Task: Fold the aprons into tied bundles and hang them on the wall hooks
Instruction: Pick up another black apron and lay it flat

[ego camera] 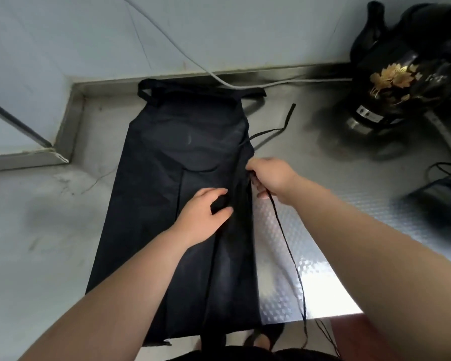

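A black fabric apron (pixel 167 204) was found laid flat on a patterned steel counter (pixel 310 256), running from the near edge to the far wall. Its neck loop (pixel 151 91) lay at the far end, and its near hem hung slightly over the counter's near edge. A lengthwise crease was noted right of centre, which suggested that a first fold had been made.

The left hand (pixel 203 214) was laid on the cloth near the middle. The thumb was held apart from the fingers, with a ridge of cloth between them. Whether that cloth was pinched or merely pressed could not be told.

The right hand (pixel 271 175) was placed at the apron's right edge, its fingers curled and clamped on a thin black tie strap (pixel 287 243). That strap trailed towards the near edge and over it. A second tie strap (pixel 284 123) lay loose on the counter to the far right.

A black pot with a gold leaf pattern (pixel 401 74) stood at the far right. A white cable (pixel 193 61) ran down the wall.

The work was judged to be at an early stage. No bundle had been formed, nothing had been tied, and no wall hooks were in view. Further folding, tying and hanging remained outstanding.
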Tool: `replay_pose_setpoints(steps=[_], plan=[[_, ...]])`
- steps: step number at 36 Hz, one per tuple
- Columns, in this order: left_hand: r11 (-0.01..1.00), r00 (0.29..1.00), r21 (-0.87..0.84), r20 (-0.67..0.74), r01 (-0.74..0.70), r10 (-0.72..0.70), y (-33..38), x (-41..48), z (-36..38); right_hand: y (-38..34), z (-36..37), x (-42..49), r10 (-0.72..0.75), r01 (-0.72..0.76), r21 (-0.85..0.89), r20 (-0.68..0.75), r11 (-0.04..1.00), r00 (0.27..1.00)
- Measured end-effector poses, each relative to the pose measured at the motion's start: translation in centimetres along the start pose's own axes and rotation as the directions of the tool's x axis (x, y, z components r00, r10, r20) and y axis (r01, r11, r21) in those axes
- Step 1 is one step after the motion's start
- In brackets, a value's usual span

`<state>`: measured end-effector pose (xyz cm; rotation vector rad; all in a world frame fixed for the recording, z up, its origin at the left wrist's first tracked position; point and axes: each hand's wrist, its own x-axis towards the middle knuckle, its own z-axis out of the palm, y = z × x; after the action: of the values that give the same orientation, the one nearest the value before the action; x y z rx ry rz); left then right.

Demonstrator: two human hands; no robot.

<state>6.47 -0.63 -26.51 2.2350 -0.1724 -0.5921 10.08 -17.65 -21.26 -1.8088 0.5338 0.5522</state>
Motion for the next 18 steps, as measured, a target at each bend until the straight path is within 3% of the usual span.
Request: replay_pose_setpoints(steps=[4, 8, 14, 18], plan=[[0.976, 0.998, -0.216, -0.049, 0.023, -0.034, 0.6, -1.0, -0.9, -2.5, 1.7, 0.1, 0.03, -0.075, 0.226, 0.197, 0.971, 0.98], [0.923, 0.992, -0.374, -0.052, 0.087, -0.114, 0.2, -1.7, -2.7, -2.8, 4.0, 1.4, 0.069, -0.186, 0.237, 0.428, 0.954, 0.901], [0.957, 0.972, -0.182, -0.018, 0.227, -0.234, -1.9, -1.3, -4.3, -2.6, 7.2, 2.9, 0.075, -0.21, 0.335, 0.375, 0.918, 0.924], [0.974, 0.97, -0.022, -0.083, 0.227, -0.228, -3.2, -0.6, -4.0, -1.9, 7.5, 3.1, 0.063, -0.103, 0.143, 0.259, 0.984, 0.964]])
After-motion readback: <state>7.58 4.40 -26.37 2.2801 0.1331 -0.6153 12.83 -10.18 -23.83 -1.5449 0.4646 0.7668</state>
